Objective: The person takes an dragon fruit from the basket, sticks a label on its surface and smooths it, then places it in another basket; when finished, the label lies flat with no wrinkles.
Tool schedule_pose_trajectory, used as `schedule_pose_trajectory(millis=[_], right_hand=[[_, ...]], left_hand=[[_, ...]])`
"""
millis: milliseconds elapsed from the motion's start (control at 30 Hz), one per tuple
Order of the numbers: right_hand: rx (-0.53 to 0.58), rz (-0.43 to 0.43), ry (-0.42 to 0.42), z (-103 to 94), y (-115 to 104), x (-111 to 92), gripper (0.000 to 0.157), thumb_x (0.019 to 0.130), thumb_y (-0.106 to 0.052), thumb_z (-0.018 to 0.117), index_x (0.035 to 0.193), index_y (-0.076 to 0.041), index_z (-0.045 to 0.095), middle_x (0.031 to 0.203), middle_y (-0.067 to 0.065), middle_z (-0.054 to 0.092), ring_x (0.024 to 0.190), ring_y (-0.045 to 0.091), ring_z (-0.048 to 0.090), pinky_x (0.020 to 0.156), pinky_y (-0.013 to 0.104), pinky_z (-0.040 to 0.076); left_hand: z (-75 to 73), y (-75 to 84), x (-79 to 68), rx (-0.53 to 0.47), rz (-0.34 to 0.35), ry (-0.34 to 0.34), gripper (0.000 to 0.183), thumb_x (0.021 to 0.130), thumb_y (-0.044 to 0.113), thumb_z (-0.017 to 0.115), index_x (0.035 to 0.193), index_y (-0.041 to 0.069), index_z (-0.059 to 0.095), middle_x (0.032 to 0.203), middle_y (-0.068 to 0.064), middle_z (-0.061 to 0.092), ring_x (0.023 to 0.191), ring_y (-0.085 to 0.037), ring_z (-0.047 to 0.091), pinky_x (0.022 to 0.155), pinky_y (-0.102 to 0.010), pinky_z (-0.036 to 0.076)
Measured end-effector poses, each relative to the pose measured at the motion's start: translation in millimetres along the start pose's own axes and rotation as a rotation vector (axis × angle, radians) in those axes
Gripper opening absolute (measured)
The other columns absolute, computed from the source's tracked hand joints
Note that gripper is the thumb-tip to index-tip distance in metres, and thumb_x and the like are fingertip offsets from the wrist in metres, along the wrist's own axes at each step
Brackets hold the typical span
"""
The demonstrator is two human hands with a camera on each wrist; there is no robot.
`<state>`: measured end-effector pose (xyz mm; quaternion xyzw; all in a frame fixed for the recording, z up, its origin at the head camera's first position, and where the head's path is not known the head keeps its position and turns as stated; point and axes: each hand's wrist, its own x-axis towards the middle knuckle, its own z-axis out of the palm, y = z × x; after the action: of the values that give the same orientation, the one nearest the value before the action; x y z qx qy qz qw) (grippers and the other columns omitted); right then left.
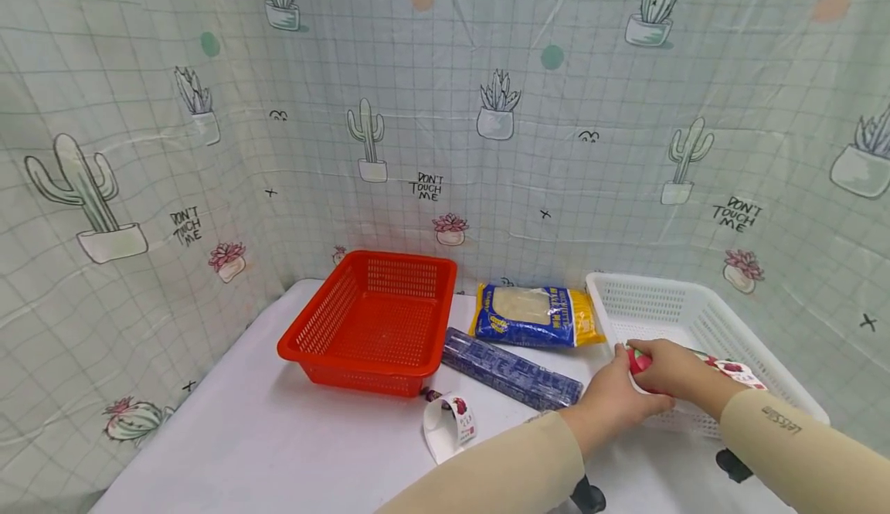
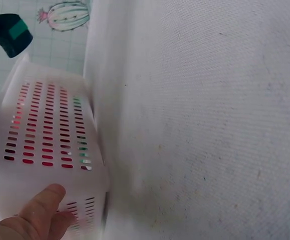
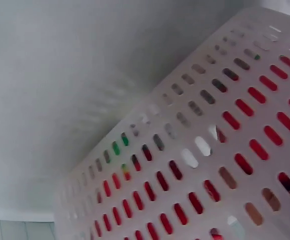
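My left hand [image 1: 615, 394] grips the near left corner of the white basket [image 1: 643, 290], the thumb up by the rim. In the left wrist view, fingers [image 2: 42, 210] lie against the basket's outer wall. My right hand [image 1: 677, 367] reaches over the near side into the basket, its fingers curled over a red item with green on it [image 1: 636, 361]. Its thumb is hidden. Through the slots in the right wrist view, red contents [image 3: 257, 150] and bits of skin show. A white label with red print [image 1: 740, 371] lies in the basket beyond the right wrist.
To the left stands a red basket [image 1: 389, 317]. Between the baskets lie a yellow and blue bag [image 1: 531, 314] and a long dark-blue patterned box [image 1: 511, 367]. A curled white wrapper with red print [image 1: 445, 425] sits in front. Patterned curtain surrounds the white table [image 1: 278, 429].
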<state>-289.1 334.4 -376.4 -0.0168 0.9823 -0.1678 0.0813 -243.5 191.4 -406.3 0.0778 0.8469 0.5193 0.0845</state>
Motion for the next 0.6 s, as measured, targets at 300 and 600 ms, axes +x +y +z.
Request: schedule_pose_trajectory(millis=[300,600], right_hand=[[-0.03,-0.053,0.008,5.0,6.0,0.2,0.078,0.088,-0.019,0.081,0.153,0.006,0.047,0.135,0.04,0.06,0.105,0.04,0.063,0.096,0.057,0.056],[-0.036,-0.059,0.023,5.4,5.9,1.1,0.078,0.087,-0.019,0.081,0.153,0.006,0.047,0.137,0.041,0.059,0.108,0.042,0.064,0.098,0.06,0.055]], left_hand=[[3.1,1.9,0.2,0.034,-0.006,0.01,0.1,0.082,0.041,0.093,0.165,0.024,0.04,0.154,0.01,0.06,0.134,-0.008,0.062,0.113,-0.029,0.053],[1.8,0.9,0.0,0.016,-0.007,0.009,0.1,0.081,0.041,0.093,0.165,0.025,0.04,0.155,0.011,0.059,0.136,-0.008,0.061,0.114,-0.03,0.052]])
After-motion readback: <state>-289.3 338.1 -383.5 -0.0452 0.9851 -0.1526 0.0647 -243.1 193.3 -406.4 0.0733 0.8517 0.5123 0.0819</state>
